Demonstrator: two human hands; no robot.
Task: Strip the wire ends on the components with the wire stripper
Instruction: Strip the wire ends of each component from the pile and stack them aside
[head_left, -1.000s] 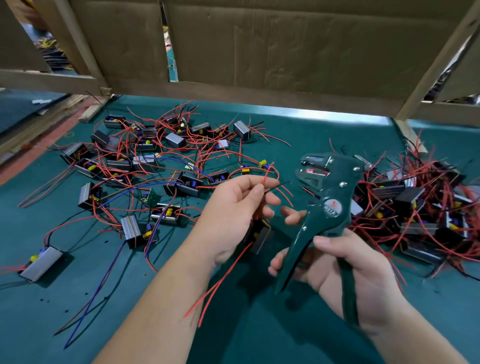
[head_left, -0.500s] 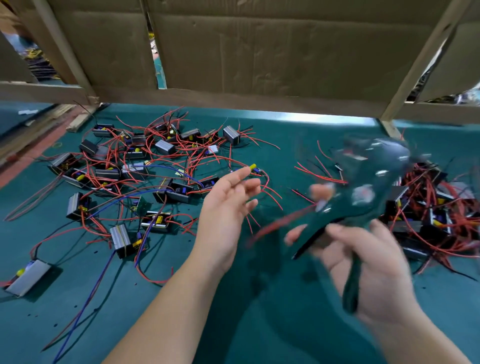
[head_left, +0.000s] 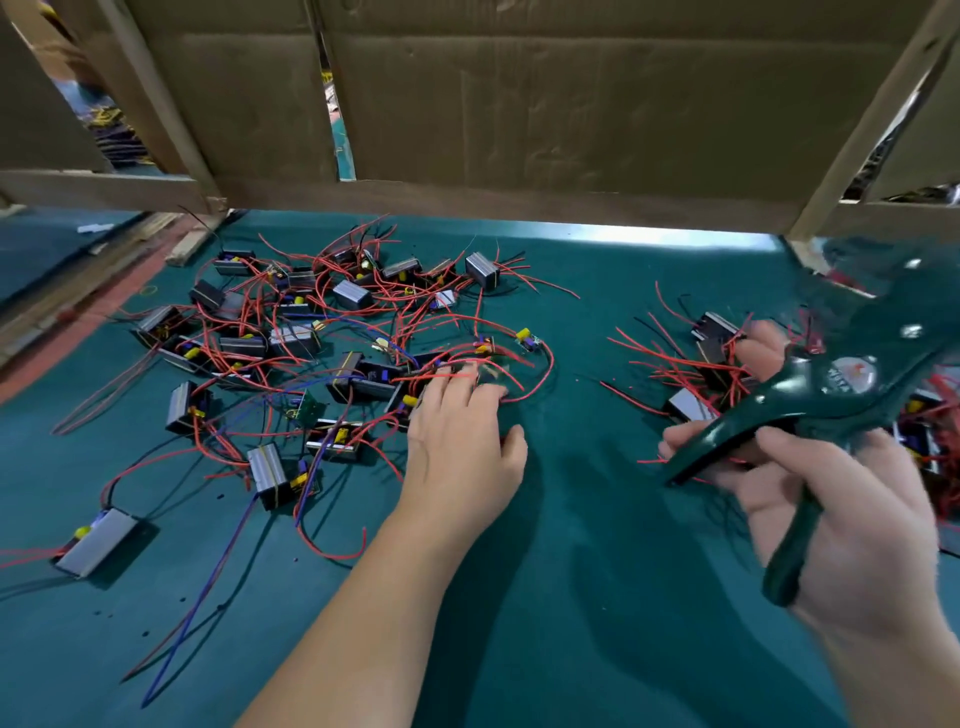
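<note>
I see my right hand (head_left: 852, 514) at the right edge of the frame, its fingers (head_left: 795, 441) wrapped around the handles of the green stripper (head_left: 826, 410). The tool is tilted, its head blurred toward the upper right, one handle pointing lower left and the other running down through my palm. It sits above the right pile (head_left: 727, 369) of components with red wires, and my fingertips reach in among that pile's wires.

My left hand (head_left: 462, 447) lies palm down at centre frame, fingers (head_left: 457, 379) spread and loose, their tips blurred at the near edge of the left pile (head_left: 311, 343). They touch or hover just over a red loop of wire (head_left: 535, 384) and a dark component (head_left: 374, 379); I cannot tell whether they pinch anything. The stripper is well apart from this hand, across a bare strip of green tabletop (head_left: 571, 571).

One grey component (head_left: 96, 545) lies alone at lower left, with a blue wire (head_left: 208, 571) trailing toward the bottom. Cardboard (head_left: 545, 93) on a wooden frame fills the top.
</note>
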